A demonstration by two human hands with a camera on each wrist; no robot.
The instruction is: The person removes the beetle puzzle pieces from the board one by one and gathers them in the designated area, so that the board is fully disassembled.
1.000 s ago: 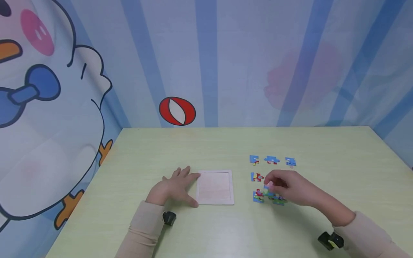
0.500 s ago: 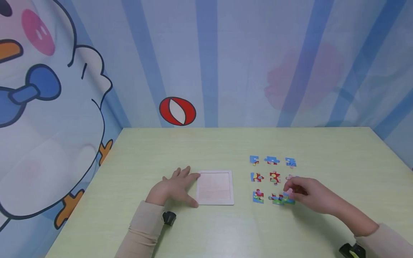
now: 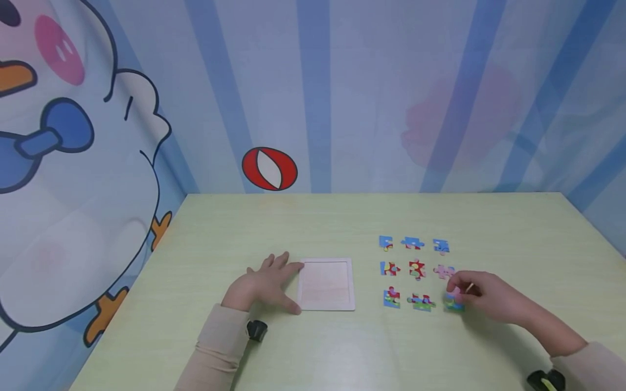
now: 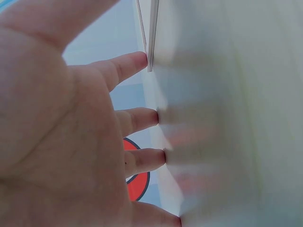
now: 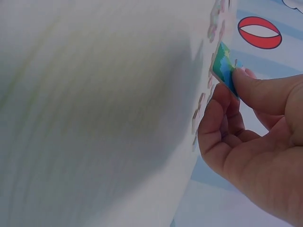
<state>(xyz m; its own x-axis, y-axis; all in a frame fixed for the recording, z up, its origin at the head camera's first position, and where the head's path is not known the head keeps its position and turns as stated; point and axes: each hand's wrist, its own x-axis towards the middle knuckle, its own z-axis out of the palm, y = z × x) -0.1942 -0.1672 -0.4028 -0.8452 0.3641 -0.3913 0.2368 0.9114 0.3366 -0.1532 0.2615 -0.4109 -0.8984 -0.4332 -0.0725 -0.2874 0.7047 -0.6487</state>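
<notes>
My left hand [image 3: 264, 285] has its fingers spread, the tips resting on the table and touching the left edge of a shallow square puzzle frame [image 3: 350, 285]. In the left wrist view the straight fingers [image 4: 137, 160] reach down to the tabletop. My right hand [image 3: 481, 293] pinches a puzzle piece [image 5: 222, 66] with green, blue and pink on it, between thumb and fingers. In the head view that piece is at the lower right end of the other pieces, partly covered by the fingertips. Closest to it are a pink piece [image 3: 443, 271] and a green-and-red piece [image 3: 421, 302].
The other jigsaw pieces lie apart in rows, among them a blue corner piece [image 3: 385, 242], a red-and-yellow piece [image 3: 417, 269] and a green-blue piece [image 3: 391, 297]. The pale table [image 3: 274, 222] ends at a striped blue backdrop [image 3: 362, 108].
My right hand has moved right with the pinched piece, from the middle of the rows to their lower right end, uncovering the middle and pink pieces. The left hand has stayed put.
</notes>
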